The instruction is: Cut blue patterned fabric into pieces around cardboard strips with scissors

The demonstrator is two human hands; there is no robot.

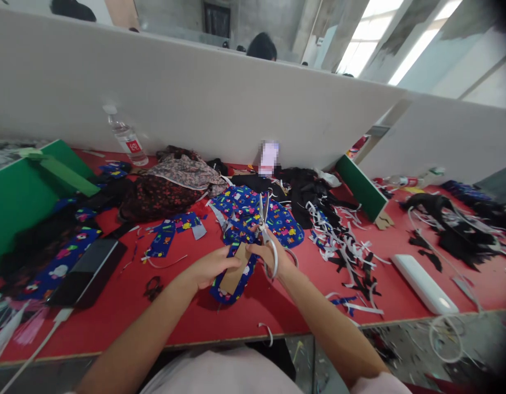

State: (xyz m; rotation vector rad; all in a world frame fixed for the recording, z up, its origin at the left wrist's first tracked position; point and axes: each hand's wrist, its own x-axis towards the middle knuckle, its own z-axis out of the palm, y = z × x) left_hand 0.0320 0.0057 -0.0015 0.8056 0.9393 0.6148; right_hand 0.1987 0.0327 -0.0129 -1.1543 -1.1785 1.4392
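Though close together, in separate grips: left hand (212,267) on tan rectangular card (231,278), right hand (277,256) on white-handled metal scissors (263,220).

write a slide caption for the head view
At a red table, the left hand holds a brown strip against blue patterned fabric while the right hand holds scissors.

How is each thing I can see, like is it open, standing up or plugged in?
Scissors: blades open, held in the right hand
Tan card: flat on blue patterned fabric, gripped by the left hand
Clear bottle: standing, cap on
Bright screen: propped up, blurred out
Black device: lying down, white cable seemingly plugged in
White strips: loose, tangled
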